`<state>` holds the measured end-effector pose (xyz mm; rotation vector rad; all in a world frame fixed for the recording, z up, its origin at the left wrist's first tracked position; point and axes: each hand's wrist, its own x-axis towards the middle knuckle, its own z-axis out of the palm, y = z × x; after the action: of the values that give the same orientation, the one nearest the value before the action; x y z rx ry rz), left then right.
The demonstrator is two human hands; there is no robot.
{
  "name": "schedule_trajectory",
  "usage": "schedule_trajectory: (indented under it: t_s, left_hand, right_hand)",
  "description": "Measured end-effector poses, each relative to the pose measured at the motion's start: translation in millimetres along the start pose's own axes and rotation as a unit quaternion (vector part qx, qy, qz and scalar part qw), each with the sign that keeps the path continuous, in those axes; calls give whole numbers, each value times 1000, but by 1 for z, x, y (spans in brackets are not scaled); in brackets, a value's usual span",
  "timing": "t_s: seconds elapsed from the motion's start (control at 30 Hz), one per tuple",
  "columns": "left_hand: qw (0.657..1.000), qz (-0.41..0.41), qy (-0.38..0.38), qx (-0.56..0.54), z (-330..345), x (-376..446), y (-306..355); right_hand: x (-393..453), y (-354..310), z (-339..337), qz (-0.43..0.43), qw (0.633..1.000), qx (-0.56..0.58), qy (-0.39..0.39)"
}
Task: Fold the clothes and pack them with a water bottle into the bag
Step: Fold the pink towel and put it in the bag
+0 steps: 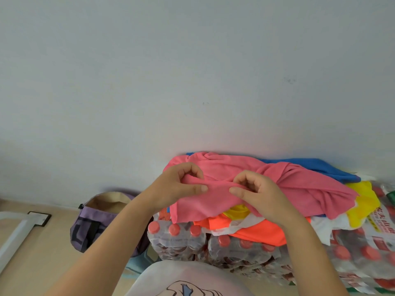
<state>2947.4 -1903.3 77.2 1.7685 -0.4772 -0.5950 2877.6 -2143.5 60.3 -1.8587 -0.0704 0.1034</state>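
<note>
Pink knit garment [245,180] tops a pile of bright clothes [256,229] on shrink-wrapped red-capped water bottles [177,240]; left hand [175,189] and right hand [258,195] both pinch its near edge. Open purple fabric bag [94,221] sits left.

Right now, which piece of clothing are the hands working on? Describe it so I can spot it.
Find the shrink-wrapped water bottle packs against the wall; clothes are heaped on them. The pink garment lies topmost, pinched by the left hand and right hand, above the orange, yellow and blue pieces.
</note>
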Motion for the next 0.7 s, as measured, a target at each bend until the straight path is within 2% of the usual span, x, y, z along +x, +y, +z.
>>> schedule_trajectory:
  t_s: [0.13, 0.27, 0.33, 0.5, 0.6, 0.7]
  left_hand:
    - [998, -14, -47, 48, 4, 0, 0]
    - [999, -17, -39, 20, 3, -8, -1]
    - [1000, 5, -7, 8, -1, -13, -2]
    - [974, 30, 220, 34, -18, -17, -6]
    - [973, 30, 229, 18, -14, -15, 4]
    - [983, 41, 175, -27, 4, -14, 16]
  right_hand:
    - [3, -7, 3, -11, 1000, -14, -25]
    - [4, -11, 8, -12, 999, 2, -36]
    - [2, -11, 5, -8, 999, -10, -30]
    - [-4, -10, -16, 0, 1000, -30, 1]
    - [-4, -17, -12, -9, 1000, -20, -3]
    - [1, -26, 14, -20, 999, 19, -45]
